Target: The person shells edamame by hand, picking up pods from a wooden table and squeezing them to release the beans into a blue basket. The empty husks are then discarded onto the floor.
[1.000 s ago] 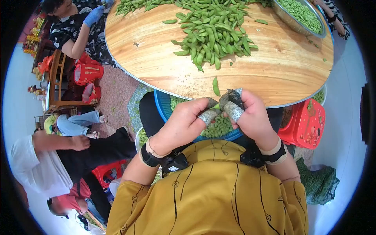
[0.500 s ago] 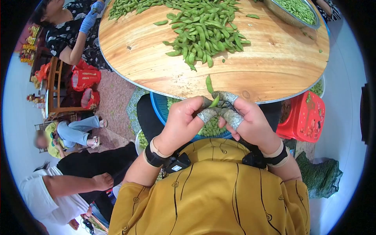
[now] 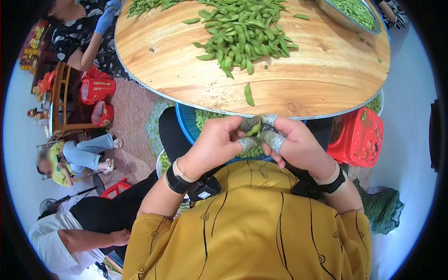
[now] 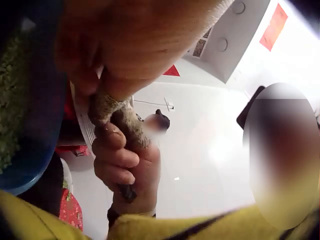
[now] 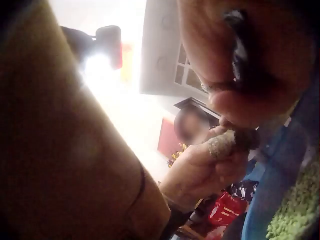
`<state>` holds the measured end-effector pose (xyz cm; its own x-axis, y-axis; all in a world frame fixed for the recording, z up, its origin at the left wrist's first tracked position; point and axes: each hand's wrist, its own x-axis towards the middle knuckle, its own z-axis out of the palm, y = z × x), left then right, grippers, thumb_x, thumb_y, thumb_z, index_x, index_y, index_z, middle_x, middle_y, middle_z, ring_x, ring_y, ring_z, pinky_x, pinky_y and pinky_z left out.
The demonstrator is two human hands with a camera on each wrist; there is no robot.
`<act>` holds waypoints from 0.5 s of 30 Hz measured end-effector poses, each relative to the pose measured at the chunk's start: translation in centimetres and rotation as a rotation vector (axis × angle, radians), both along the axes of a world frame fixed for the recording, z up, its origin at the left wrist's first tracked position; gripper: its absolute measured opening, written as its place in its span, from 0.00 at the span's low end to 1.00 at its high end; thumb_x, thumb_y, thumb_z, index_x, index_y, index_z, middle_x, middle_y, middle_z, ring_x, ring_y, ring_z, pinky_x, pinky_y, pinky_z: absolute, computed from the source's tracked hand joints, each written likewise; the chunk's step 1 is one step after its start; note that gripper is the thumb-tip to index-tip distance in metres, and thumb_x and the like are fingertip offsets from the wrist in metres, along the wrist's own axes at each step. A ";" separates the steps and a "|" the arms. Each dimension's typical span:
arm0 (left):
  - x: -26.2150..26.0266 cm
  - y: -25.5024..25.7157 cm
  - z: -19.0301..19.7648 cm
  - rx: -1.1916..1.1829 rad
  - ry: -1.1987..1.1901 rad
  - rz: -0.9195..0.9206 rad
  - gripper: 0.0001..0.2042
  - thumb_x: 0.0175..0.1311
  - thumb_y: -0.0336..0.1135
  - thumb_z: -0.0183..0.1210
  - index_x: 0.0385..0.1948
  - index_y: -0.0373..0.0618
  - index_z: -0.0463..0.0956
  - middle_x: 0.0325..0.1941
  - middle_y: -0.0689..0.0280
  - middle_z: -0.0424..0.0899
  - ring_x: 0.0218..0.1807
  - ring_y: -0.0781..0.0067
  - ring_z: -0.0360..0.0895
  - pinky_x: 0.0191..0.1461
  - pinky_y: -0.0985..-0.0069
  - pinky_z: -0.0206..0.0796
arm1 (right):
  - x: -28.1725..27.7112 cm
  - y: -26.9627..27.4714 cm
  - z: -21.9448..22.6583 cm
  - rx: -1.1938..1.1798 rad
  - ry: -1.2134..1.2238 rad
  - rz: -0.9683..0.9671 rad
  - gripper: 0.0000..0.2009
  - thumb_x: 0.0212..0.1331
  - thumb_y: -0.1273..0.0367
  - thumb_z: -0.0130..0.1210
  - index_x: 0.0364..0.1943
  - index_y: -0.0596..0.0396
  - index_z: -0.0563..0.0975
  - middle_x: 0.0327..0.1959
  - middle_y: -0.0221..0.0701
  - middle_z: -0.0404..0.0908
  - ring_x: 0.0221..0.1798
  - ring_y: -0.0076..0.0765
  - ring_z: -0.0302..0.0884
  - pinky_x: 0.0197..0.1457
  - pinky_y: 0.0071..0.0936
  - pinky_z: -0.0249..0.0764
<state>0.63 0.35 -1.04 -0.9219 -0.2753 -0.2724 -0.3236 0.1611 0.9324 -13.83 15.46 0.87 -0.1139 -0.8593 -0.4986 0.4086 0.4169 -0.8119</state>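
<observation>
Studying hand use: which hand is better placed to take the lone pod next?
Probably the left hand: it looks slightly nearer the lone pod than the right hand, though both are busy with another pod.

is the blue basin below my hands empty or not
Not empty: shelled beans show inside the blue basin. How full, I cannot tell.

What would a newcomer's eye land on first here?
Probably the heap of green pods on the table. Next, the left hand and right hand, grey-wrapped fingers pinching a single pod by the table's near edge. Below them, a blue basin holds shelled beans.
</observation>
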 end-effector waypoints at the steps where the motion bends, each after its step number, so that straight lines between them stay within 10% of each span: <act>1: 0.1 0.3 0.2 -0.191 0.042 0.006 0.07 0.54 0.25 0.61 0.33 0.36 0.74 0.24 0.65 0.79 0.21 0.77 0.72 0.26 0.78 0.65 | 0.4 0.0 0.3 0.003 0.122 0.007 0.15 0.57 0.76 0.43 0.48 0.56 0.75 0.24 0.24 0.75 0.18 0.15 0.68 0.20 0.14 0.67; 5: 0.4 0.9 0.5 -0.863 0.272 -0.003 0.08 0.46 0.21 0.60 0.28 0.37 0.70 0.23 0.56 0.74 0.24 0.57 0.74 0.28 0.67 0.67 | 0.7 -0.5 0.7 -0.026 0.286 0.008 0.16 0.55 0.76 0.43 0.47 0.55 0.75 0.24 0.24 0.76 0.20 0.15 0.71 0.21 0.15 0.70; 6: 0.4 1.1 0.4 -0.846 0.276 0.022 0.08 0.44 0.21 0.58 0.25 0.38 0.67 0.21 0.54 0.71 0.27 0.45 0.72 0.31 0.62 0.67 | 0.7 -0.5 0.5 -0.027 0.285 0.009 0.16 0.55 0.76 0.43 0.47 0.55 0.75 0.24 0.24 0.76 0.20 0.15 0.71 0.21 0.15 0.70; 10: 1.0 0.8 -0.1 -0.729 0.334 0.013 0.06 0.49 0.23 0.58 0.27 0.37 0.69 0.23 0.53 0.73 0.26 0.48 0.72 0.31 0.63 0.67 | 1.0 -0.6 -0.6 -0.062 0.170 -0.038 0.14 0.62 0.75 0.45 0.49 0.56 0.75 0.23 0.22 0.75 0.17 0.13 0.66 0.18 0.12 0.65; 13: 1.4 0.7 -0.5 -0.433 0.267 0.038 0.02 0.58 0.25 0.54 0.30 0.38 0.72 0.24 0.59 0.76 0.23 0.63 0.72 0.29 0.72 0.65 | 1.3 -0.4 -1.3 -0.075 0.134 -0.044 0.15 0.58 0.76 0.44 0.48 0.56 0.75 0.24 0.23 0.75 0.18 0.14 0.68 0.19 0.14 0.67; 15: 1.8 0.4 -0.4 0.435 -0.019 0.124 0.06 0.65 0.27 0.48 0.33 0.40 0.74 0.26 0.68 0.77 0.24 0.80 0.69 0.29 0.81 0.61 | 1.3 -0.2 -1.7 -0.078 0.118 -0.048 0.16 0.54 0.76 0.43 0.47 0.56 0.75 0.25 0.24 0.76 0.20 0.14 0.70 0.20 0.15 0.68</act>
<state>2.44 0.76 -1.47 -0.8828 -0.2396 -0.4040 -0.3336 -0.2858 0.8984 -12.50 15.31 -0.82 -0.2103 -0.8869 -0.4114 0.3262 0.3331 -0.8847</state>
